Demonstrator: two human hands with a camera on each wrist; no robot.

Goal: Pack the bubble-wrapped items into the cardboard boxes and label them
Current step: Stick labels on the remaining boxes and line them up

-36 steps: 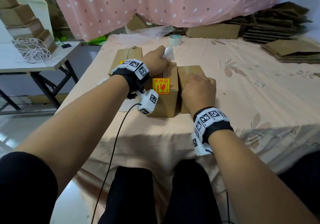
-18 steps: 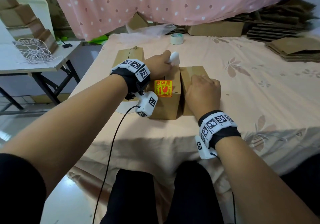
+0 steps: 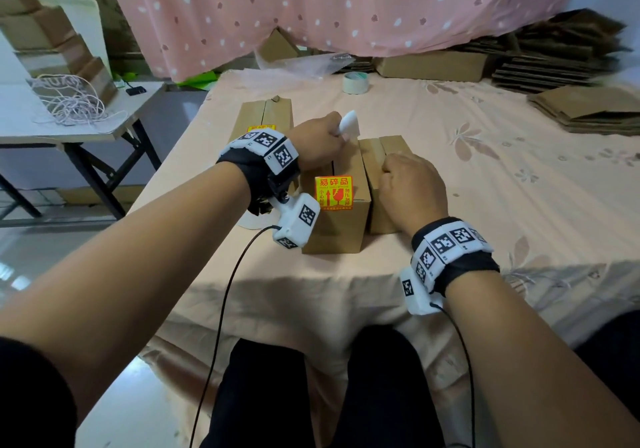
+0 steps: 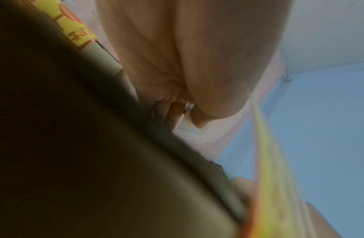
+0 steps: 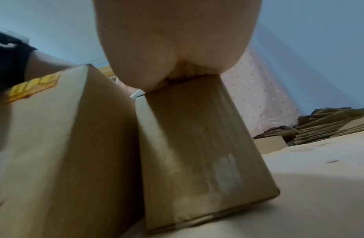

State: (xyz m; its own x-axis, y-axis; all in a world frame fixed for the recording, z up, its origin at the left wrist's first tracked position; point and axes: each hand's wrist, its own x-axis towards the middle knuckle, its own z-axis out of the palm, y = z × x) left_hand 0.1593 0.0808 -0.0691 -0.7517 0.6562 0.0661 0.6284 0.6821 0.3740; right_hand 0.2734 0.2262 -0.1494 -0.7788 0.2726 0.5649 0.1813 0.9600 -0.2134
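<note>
Three brown cardboard boxes stand close together on the peach tablecloth. The middle box (image 3: 343,219) carries an orange and yellow fragile label (image 3: 333,193). The far left box (image 3: 263,115) shows the edge of a similar label behind my wrist. My left hand (image 3: 318,142) is above the middle box's far end and pinches a small white paper slip (image 3: 349,124). My right hand (image 3: 412,187) sits on top of the plain right box (image 5: 197,145), fingers curled over its top; the fingertips are hidden.
A tape roll (image 3: 355,83) and clear plastic wrap (image 3: 301,64) lie at the table's far side. Flattened cardboard stacks (image 3: 588,111) fill the right rear. A side table (image 3: 20,132) with tangled cord (image 3: 69,104) stands to the left. The table's front edge is just before my knees.
Nothing has clearly changed on the table. My left hand keeps the white slip and my right hand stays on the right box; only the head view has shifted slightly.
</note>
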